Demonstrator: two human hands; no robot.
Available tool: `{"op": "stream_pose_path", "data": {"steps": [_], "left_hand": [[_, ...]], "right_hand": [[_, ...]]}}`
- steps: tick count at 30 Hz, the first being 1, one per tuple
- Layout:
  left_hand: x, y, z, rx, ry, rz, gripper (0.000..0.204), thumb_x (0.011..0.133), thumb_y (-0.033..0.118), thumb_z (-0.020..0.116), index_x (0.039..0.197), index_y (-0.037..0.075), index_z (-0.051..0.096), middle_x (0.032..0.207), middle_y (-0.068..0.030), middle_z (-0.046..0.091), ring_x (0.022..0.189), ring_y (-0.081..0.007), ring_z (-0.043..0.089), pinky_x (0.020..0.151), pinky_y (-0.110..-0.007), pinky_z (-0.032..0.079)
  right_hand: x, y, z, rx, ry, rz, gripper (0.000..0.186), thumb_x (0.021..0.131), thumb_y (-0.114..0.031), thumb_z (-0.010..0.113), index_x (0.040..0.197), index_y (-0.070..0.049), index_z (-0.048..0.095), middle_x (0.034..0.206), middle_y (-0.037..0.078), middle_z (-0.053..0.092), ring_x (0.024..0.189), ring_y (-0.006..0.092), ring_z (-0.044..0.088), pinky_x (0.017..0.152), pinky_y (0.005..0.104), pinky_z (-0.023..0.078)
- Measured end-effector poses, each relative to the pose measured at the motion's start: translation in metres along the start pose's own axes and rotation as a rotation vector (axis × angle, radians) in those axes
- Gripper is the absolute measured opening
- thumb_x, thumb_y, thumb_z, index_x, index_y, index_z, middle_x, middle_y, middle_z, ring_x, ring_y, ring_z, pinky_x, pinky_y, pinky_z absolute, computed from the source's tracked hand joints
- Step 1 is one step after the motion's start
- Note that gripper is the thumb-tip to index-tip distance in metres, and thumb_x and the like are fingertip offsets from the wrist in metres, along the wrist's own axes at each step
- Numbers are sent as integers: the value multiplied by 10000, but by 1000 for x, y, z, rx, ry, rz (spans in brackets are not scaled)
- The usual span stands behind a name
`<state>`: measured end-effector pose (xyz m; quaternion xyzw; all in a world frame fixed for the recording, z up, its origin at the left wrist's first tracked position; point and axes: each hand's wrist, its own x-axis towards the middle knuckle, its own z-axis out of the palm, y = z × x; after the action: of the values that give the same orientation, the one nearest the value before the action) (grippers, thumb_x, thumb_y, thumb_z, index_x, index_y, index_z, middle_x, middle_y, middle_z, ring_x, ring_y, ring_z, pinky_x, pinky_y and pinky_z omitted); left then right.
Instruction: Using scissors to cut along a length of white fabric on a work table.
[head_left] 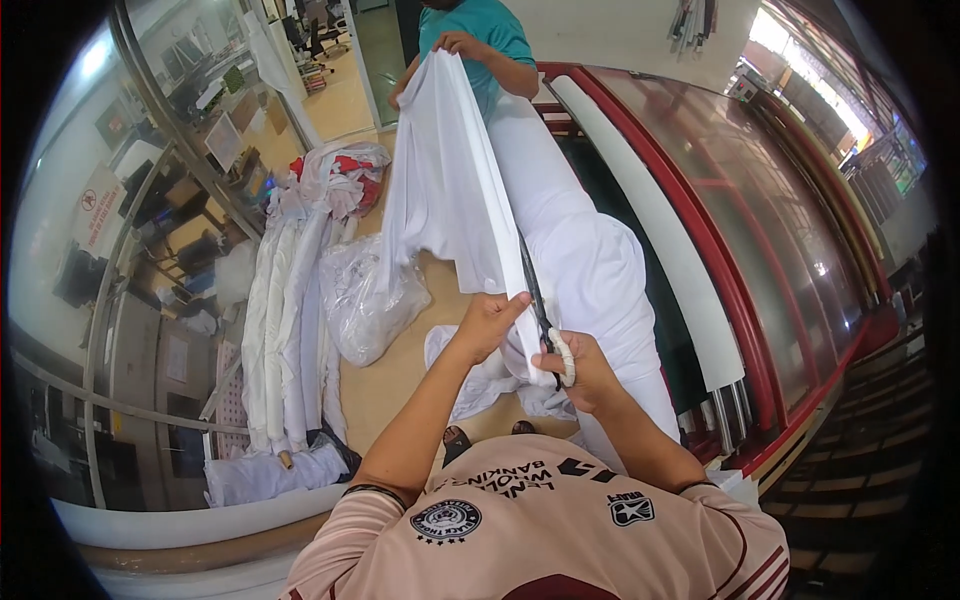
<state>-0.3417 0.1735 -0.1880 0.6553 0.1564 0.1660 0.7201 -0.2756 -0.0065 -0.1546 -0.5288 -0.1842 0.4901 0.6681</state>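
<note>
Left hand [487, 325] pinches the cloth [447, 190] at its folded edge; right hand [588, 370] grips the scissors [543, 318] alongside; cloth spans to a co-worker's hand [460, 44]; cutting appears unfinished; extent cut cannot be told.

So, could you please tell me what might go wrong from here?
The left hand's thumb sits close to the dark blades of the scissors in the right hand, so a slip might nick it. The white cloth hangs between that left hand and the co-worker's hands; uneven tension could skew its edge. The blades also appear near the bulky white fabric behind, and might snag it.
</note>
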Motion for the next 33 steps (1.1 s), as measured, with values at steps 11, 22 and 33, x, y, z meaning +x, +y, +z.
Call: {"op": "stream_pose_path", "data": {"steps": [11,22,33], "left_hand": [[-22,-28,-7,228,19,-45,481,938,315,620,549,39,558,524,94,378,511,-26,296,437,-258,225],[-115,-73,-13,381,39,-229,430,921,336,633,663,-6,662,494,45,424,495,-50,347,429,-278,293],[-270,-67,-24,103,287,-402,248,917,251,655,867,22,733,543,27,558,545,-38,399,490,-257,384]], "right_hand": [[6,-30,-26,-142,-51,87,558,868,-590,579,826,-34,601,630,30,573,513,134,578,447,246,447],[172,-108,10,-299,38,52,674,749,-719,610,660,-53,557,547,35,536,407,146,520,396,254,422],[371,-191,87,-527,191,-29,641,662,-723,702,661,-111,509,574,18,488,488,154,490,436,298,406]]}}
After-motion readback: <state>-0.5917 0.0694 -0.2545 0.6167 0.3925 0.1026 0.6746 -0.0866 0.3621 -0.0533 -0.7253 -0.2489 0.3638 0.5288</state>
